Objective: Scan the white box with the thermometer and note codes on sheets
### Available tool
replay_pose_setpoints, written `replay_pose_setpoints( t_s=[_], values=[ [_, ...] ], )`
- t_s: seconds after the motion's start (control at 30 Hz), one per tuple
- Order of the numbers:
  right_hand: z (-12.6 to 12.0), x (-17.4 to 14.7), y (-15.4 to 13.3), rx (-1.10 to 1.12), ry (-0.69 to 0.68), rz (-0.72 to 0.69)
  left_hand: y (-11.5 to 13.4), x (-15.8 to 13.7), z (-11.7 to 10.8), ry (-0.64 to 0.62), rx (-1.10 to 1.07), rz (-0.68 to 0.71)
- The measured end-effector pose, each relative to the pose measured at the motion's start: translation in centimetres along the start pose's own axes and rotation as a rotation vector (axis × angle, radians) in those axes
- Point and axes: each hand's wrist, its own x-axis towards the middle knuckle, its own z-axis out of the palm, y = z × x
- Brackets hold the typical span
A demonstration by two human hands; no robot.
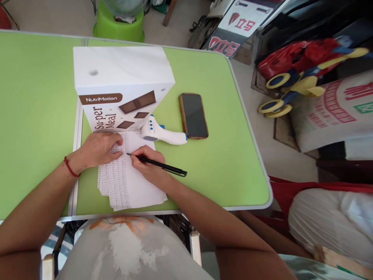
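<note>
My right hand point(150, 163) grips a black pen point(163, 166), its tip touching a sheet near the end of some small handwriting. Under both hands lies a stack of white paper point(142, 190), slightly fanned at the left, with dense writing down its left part. My left hand point(100, 149), a red cord bracelet on its wrist, rests on the upper left of the stack, thumb and index finger apart. Just beyond the paper stands a white NutriMotion box point(125, 77). A white and blue infrared thermometer point(163, 134) lies against the top of the sheets.
A smartphone point(194, 116) in a brown case lies right of the thermometer on the green folding table point(227, 163). Behind the table is a green stool point(119, 23). At the right are a printed sack point(335, 109) and a person in light clothing point(317, 217).
</note>
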Motion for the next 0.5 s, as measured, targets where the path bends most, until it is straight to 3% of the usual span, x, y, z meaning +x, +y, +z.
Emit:
replay_pose_setpoints(
  t_s=[0.5],
  values=[
    [0.02, -0.11, -0.03, -0.052, -0.027, 0.027, 0.05, -0.12, -0.11, 0.026, 0.008, 0.025]
  ],
)
